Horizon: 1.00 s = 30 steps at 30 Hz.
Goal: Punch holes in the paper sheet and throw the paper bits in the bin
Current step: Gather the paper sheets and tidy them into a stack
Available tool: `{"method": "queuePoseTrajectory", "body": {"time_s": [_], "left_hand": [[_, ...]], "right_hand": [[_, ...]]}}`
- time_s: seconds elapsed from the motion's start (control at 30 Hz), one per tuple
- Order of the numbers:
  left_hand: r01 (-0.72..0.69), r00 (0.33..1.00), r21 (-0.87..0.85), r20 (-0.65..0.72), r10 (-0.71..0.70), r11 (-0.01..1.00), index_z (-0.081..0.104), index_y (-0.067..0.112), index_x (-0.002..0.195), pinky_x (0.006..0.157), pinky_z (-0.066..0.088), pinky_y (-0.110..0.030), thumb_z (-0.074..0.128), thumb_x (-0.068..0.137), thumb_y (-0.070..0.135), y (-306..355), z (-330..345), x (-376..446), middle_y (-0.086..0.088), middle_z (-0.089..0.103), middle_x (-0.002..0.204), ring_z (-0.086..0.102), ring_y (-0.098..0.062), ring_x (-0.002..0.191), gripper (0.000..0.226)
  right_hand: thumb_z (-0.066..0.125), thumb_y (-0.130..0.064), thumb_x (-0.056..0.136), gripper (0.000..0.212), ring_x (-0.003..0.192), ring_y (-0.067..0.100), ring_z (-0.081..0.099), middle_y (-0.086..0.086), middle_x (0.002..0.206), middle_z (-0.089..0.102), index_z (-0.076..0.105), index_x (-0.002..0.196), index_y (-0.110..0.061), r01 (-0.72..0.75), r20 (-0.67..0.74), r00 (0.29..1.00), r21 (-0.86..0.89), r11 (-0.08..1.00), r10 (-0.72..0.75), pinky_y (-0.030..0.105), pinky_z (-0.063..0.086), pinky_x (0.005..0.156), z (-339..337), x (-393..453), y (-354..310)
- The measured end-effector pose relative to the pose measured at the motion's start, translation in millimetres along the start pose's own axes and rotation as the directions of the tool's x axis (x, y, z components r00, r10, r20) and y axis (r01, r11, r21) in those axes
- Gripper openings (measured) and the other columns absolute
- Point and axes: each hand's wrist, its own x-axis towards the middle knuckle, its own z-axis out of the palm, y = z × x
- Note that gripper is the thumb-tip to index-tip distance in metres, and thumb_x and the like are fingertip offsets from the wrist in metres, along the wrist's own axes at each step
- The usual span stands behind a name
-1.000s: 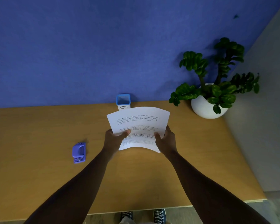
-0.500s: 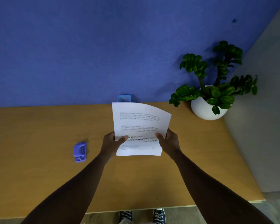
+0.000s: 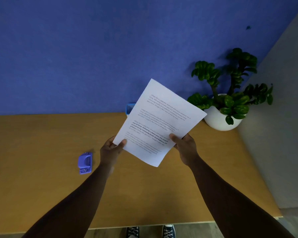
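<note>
white paper sheet (image 3: pixel 162 121) tilted | both hands pinch it; hides blue bin (image 3: pixel 129 108)

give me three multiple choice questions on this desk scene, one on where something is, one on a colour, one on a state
1. Where is the hole punch?
A. on the table, left of the left hand
B. inside the plant pot
C. on top of the paper sheet

2. What colour is the plant pot?
A. red
B. white
C. black

3. How is the paper sheet right now?
A. lying flat on the table
B. crumpled into a ball
C. held up off the table by both hands

Answers:
1. A, the punch lies on the wooden table beside the left hand, untouched.
2. B, the round pot under the green leaves is white.
3. C, the left hand and right hand each pinch a lower edge, with the sheet tilted above the table.
</note>
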Motion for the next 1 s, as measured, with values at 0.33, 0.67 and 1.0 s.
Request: {"method": "queuePoseTrajectory", "body": {"time_s": [0.33, 0.67, 1.0], "left_hand": [[0.061, 0.984, -0.075, 0.172, -0.047, 0.995, 0.069, 0.017, 0.115, 0.074, 0.059, -0.025, 0.078, 0.083, 0.016, 2, 14, 0, 0.001, 0.076, 0.112, 0.073, -0.014, 0.101, 0.033], [-0.026, 0.995, 0.141, 0.097, 0.012, 0.99, 0.072, 0.019, 0.099, 0.071, 0.059, -0.03, 0.078, 0.085, 0.017, -3, -13, 11, 0.008, 0.079, 0.096, 0.074, -0.011, 0.088, 0.015], [-0.108, 0.991, 0.295, 0.11, 0.078, 0.949, 0.07, 0.023, 0.094, 0.06, 0.054, -0.012, 0.077, 0.085, 0.01, 6, -24, 15, 0.022, 0.076, 0.084, 0.072, 0.004, 0.078, 0.017]], "right_hand": [[0.065, -0.002, 0.089, 0.04, 0.111, 0.024, 0.066, 0.006, 0.122, 0.069, 0.059, 0.127, -0.013, -0.111, 0.092, 0.991, 0.196, 0.974, 0.095, 0.034, 0.057, 0.083, 20, 2, 3], [0.075, 0.005, 0.075, 0.046, 0.105, 0.026, 0.067, 0.009, 0.116, 0.069, 0.065, 0.114, -0.016, -0.081, -0.059, 0.994, 0.181, 0.98, 0.093, 0.046, 0.059, 0.082, 0, 4, 11], [0.078, -0.007, 0.078, 0.034, 0.103, 0.029, 0.066, 0.007, 0.11, 0.071, 0.067, 0.109, -0.013, -0.157, -0.148, 0.979, -0.086, 0.984, 0.143, 0.041, 0.06, 0.081, -28, 4, 21]]}}
